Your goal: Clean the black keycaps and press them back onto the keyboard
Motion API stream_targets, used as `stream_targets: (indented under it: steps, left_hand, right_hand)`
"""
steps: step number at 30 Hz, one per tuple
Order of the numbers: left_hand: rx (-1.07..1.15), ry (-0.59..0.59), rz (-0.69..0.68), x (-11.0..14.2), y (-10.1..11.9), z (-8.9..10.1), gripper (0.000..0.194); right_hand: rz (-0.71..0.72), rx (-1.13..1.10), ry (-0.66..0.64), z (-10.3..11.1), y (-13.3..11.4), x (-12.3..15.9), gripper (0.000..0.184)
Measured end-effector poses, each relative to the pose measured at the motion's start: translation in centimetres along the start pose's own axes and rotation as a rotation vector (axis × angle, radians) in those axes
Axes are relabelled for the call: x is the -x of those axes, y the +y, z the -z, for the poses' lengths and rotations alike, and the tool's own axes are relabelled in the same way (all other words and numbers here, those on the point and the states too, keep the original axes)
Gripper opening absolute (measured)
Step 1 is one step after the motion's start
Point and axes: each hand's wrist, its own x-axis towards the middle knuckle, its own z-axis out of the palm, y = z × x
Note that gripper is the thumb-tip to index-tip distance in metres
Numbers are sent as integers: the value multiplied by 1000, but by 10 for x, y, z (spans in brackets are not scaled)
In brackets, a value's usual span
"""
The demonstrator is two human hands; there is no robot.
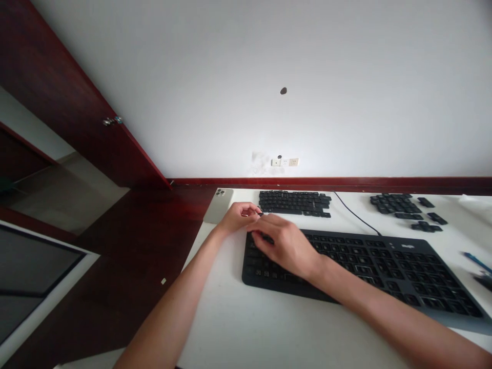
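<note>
My left hand (240, 216) and my right hand (284, 241) meet above the upper left corner of a black keyboard (342, 294). Fingers of both are closed in a pinch around a small black keycap (260, 213), mostly hidden between the fingertips. The right hand and forearm lie across the keyboard and cover part of its left side. Many key positions on it appear as bare sockets without caps. Just behind my hands, loose black keycaps (294, 202) are laid out in rows on the white table (230, 318).
A phone (218, 205) lies at the table's left edge. More keycaps (395, 203) are grouped at the back right. The keyboard's cable (355, 212) runs toward the wall. A blue pen-like tool (477, 261) lies far right. An open red-brown door (88, 102) stands to the left.
</note>
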Motion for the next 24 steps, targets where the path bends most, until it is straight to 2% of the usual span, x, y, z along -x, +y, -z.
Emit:
stream_targets:
  steps: [2, 6, 11, 17, 19, 24]
  left_hand:
    - [-20, -54, -13, -2, 0, -3, 27]
    - [-39, -104, 3, -2, -3, -4, 22]
    - [-38, -120, 6, -3, -5, 0, 29]
    - [-63, -152, 7, -7, -6, 1, 27]
    - [-37, -106, -14, -7, -6, 0, 32]
    - [119, 125, -45, -10, -9, -2, 45]
  right_hand:
    - [-58, 94, 52, 12, 23, -10, 23]
    - [-119, 71, -67, 18, 50, -14, 18]
    - [-243, -37, -79, 19, 55, -13, 16]
    - [-413, -181, -104, 20, 68, -13, 14]
    - [-443, -219, -103, 18, 72, -13, 17]
    - [-455, -326, -98, 12, 69, -13, 24]
